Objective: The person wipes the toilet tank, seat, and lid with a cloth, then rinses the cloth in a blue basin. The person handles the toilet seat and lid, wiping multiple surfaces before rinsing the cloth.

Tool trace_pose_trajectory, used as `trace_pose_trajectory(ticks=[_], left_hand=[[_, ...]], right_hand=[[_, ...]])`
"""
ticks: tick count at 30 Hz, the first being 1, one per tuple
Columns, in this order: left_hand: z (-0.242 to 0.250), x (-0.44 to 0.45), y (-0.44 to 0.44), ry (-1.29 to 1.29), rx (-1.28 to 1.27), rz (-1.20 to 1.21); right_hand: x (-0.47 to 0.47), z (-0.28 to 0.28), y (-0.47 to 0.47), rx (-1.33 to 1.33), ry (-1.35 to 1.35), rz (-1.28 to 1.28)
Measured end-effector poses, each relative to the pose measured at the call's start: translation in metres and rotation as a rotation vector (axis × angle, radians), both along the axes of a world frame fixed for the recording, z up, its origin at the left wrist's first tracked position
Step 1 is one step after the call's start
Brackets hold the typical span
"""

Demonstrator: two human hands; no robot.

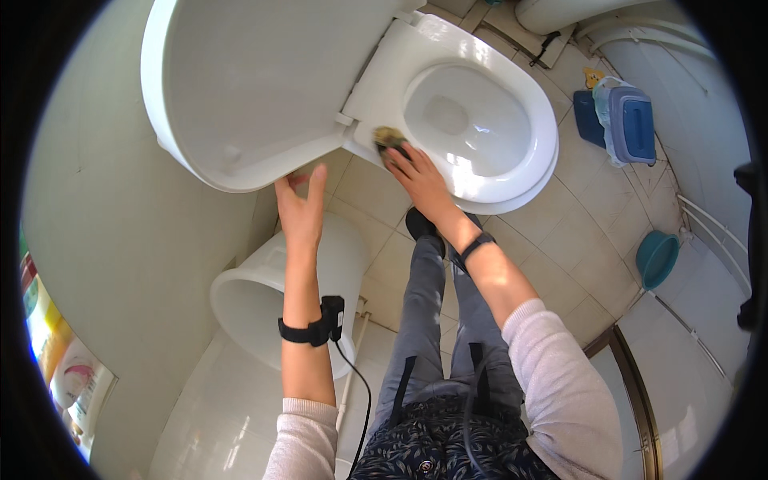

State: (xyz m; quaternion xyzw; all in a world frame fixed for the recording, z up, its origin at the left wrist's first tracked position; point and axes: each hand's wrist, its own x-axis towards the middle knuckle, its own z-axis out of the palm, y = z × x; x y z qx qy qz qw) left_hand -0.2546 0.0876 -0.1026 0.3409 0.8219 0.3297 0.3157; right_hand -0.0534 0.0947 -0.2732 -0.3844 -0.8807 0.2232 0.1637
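A white toilet seat [504, 186] lies on the bowl, with water showing inside it. The raised toilet lid [240, 102] leans towards the wall at the upper left. My right hand [423, 183] holds a green and yellowish scrubbing pad or cloth [389, 139], slightly blurred, against the seat's rear corner near the hinge. My left hand [303, 207] is at the lower edge of the lid, thumb and fingers apart; part of its fingers is hidden behind that edge, and whether they grip it is unclear.
A large white plastic bucket [342, 246] stands beneath my left forearm. A blue-grey lidded bin [630, 126] with a plastic bag is at the right, and a teal basin [657, 259] is below it. Bottles [75, 372] line the far left. White pipes [714, 231] run along the right wall.
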Motion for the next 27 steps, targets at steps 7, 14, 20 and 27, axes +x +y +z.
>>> trace_pose_trajectory(ticks=[7, 14, 20, 27], left_hand=[[-0.009, 0.033, -0.070, -0.082, -0.133, -0.132], [-0.002, 0.089, -0.069, -0.121, -0.161, -0.383], [0.001, 0.112, -0.051, 0.243, -0.068, -0.731], [-0.036, 0.126, -0.022, 0.431, -0.140, -0.648]], right_hand=[[0.158, 0.033, -0.044, -0.067, -0.302, -0.359], [0.106, 0.014, -0.068, -0.167, -0.272, -0.389], [0.218, 0.025, -0.016, -0.131, -0.198, -0.036], [0.226, 0.021, 0.114, 0.008, -0.226, -0.089]])
